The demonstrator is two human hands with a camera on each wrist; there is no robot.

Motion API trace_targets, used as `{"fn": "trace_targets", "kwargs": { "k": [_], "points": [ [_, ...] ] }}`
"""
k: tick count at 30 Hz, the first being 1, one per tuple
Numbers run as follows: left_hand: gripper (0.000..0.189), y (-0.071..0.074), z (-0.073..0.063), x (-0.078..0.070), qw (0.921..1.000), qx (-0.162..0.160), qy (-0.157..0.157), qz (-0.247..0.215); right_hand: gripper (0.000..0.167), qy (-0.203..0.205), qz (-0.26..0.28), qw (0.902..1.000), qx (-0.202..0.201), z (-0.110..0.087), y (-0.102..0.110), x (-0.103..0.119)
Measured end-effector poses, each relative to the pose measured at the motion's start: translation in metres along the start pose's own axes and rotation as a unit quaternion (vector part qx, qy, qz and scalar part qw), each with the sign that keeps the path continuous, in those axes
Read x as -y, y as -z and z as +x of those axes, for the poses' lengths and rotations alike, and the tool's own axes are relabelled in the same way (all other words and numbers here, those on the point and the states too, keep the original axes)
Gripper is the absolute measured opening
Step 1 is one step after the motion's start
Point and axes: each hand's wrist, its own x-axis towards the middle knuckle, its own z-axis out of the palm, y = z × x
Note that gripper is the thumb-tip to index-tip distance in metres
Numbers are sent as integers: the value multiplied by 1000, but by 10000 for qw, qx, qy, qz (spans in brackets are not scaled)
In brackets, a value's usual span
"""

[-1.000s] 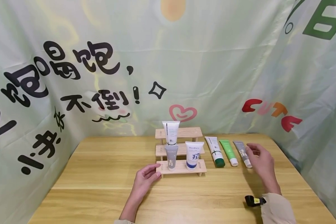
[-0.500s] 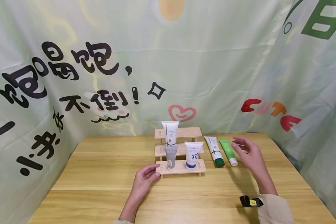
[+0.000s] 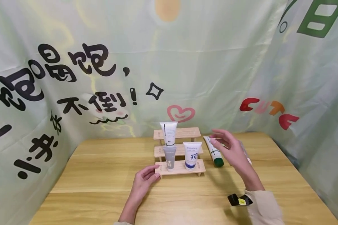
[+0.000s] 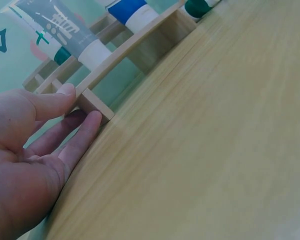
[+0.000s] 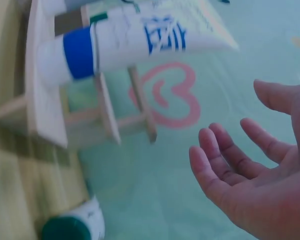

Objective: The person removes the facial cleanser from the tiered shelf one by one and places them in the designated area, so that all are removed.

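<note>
My left hand (image 3: pixel 143 181) pinches the left end of the front step of a wooden tiered rack (image 3: pixel 179 168), thumb at the top and fingertips by the leg (image 4: pixel 96 104). On that step a grey tube (image 3: pixel 170 156) and a white tube with a blue band (image 3: pixel 192 154) stand on their caps. Behind the grey one stands another white tube (image 3: pixel 168 132). My right hand (image 3: pixel 232 151) hovers right of the rack, holding nothing, fingers loosely bent and spread in the right wrist view. Just left of it lies a white tube with a dark green cap (image 3: pixel 214 151).
A grey tube (image 3: pixel 247 155) lies on the table (image 3: pixel 101 178), mostly covered by the right hand and wrist; the green tube is hidden there. Printed cloth (image 3: pixel 214 78) encloses the table at the back and sides. A black strap device (image 3: pixel 238 200) sits at the right wrist.
My right hand has moved left from beside the lying grey tube, passing over the green tube, toward the white tube with the dark green cap. The left hand keeps its place on the rack.
</note>
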Motion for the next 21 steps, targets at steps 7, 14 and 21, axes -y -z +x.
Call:
{"fn": "trace_targets", "kwargs": {
  "k": [7,14,21],
  "points": [
    [36,-2,0,-1,9998,5,-194,13,53,120,318,9988,360,20,-17,29],
    [34,-3,0,-3,9999,-62,-44,-65,52,370,457,9955,738,43,-33,55],
    [34,-2,0,-4,9999,-91,-17,53,49,451,361,9911,1197,67,-49,65]
  ]
}}
